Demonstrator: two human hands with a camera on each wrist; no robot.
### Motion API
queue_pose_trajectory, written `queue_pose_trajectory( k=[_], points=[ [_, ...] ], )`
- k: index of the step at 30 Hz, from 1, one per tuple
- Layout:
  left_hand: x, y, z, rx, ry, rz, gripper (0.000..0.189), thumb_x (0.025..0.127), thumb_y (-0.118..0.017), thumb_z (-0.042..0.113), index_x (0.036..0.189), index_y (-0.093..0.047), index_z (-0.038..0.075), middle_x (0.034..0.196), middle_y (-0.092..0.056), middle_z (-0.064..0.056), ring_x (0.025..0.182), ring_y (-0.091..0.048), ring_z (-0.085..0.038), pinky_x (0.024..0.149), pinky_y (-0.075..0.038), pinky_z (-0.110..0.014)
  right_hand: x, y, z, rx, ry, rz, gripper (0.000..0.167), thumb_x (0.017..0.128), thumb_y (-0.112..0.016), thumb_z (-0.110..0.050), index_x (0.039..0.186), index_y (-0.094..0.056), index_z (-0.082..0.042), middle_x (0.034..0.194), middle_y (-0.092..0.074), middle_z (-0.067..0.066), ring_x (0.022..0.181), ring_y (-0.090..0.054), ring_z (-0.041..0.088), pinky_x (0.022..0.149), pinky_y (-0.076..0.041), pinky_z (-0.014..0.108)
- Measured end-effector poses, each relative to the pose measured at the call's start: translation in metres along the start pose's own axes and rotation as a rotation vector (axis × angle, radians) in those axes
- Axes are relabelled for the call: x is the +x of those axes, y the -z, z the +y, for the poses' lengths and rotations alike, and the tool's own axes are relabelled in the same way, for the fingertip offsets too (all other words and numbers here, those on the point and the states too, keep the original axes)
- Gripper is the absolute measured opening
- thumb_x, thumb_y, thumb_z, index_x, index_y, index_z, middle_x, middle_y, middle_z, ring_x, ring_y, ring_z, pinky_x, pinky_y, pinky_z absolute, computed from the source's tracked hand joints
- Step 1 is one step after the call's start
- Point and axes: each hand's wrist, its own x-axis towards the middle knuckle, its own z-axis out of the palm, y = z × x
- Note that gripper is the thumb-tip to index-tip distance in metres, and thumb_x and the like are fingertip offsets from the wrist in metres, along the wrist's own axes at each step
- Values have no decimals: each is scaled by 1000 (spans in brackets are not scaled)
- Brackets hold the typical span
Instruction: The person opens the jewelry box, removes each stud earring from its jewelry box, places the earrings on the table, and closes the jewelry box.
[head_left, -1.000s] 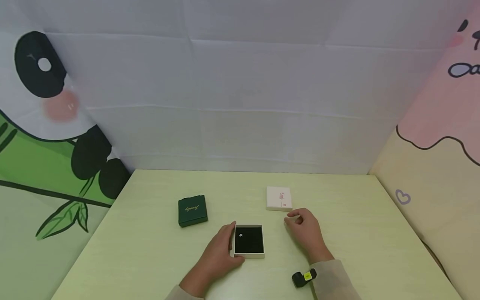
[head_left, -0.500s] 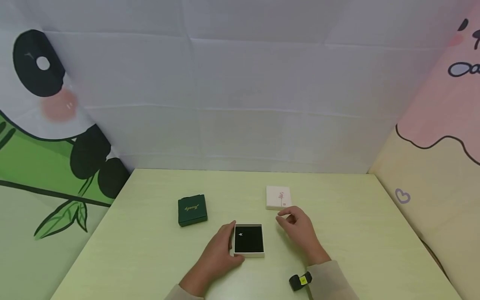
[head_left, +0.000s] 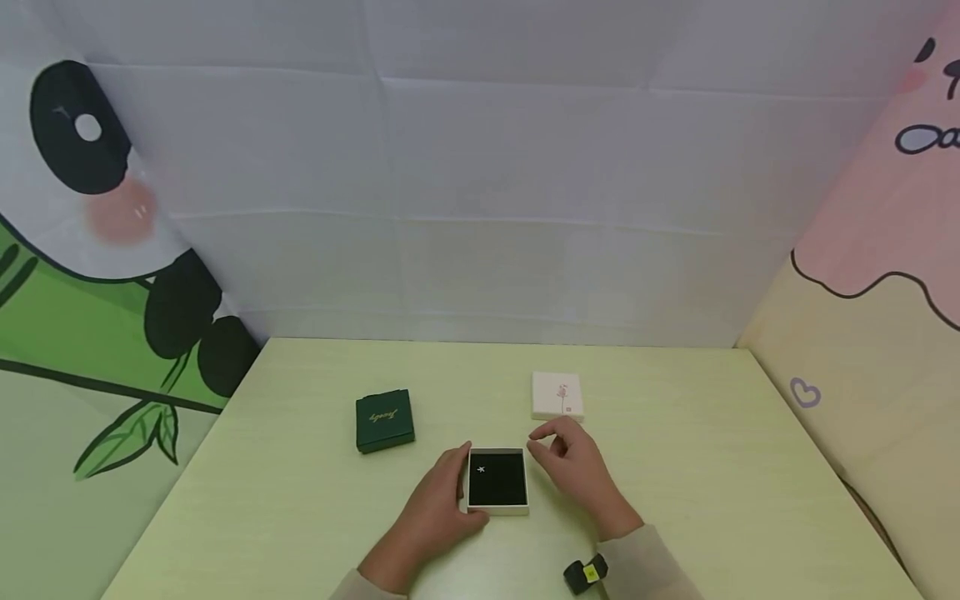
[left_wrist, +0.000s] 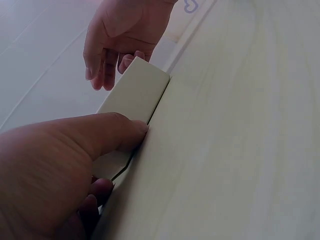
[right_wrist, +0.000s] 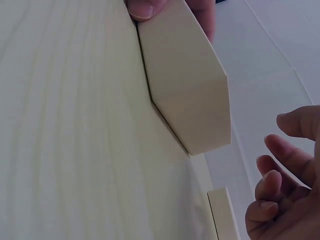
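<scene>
Clearly, I see left hand gripping lidless box, likely steadying it; just across, right hand relaxed, holding nothing visible.

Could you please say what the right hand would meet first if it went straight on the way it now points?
Most likely the open white box, near its far right corner; how high the right hand hangs is unclear, so it could pass over.

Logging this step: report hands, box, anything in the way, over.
Left hand gripping open white box. Right hand empty, near the box's far right corner. Star-like piece on black insert inside. Nothing visible between right hand and box.
</scene>
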Motion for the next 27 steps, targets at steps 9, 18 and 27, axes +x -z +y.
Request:
queue_pose_trajectory(
  k=[9,18,27],
  points=[
    [-1,1,-1,-3,4,-4,99,75,-88,25,156,-37,-1,145,-50,-10,107,-54,-20,95,-47,-45,6,-17,-11,-17,94,-44,12,95,-75,-20,105,-73,-14,82,-51,2,65,-46,12,59,-42,27],
    [0,2,1,7,1,-22,97,77,-88,26,156,-37,-1,143,-50,-8,102,-52,-18,89,-46,-40,8,-29,-22,-36,113,-92,13,96,-74,-23,105,-72,-14,88,-53,-1,67,-48,12,61,-43,27],
    [0,3,1,8,-5,-32,98,78,-88,27,156,-37,-1,132,-50,-4,91,-51,-13,81,-43,-35,6,-40,-18,-89,155,-114,12,97,-73,-22,105,-72,-14,88,-55,-4,64,-49,9,60,-45,28]
  ],
)
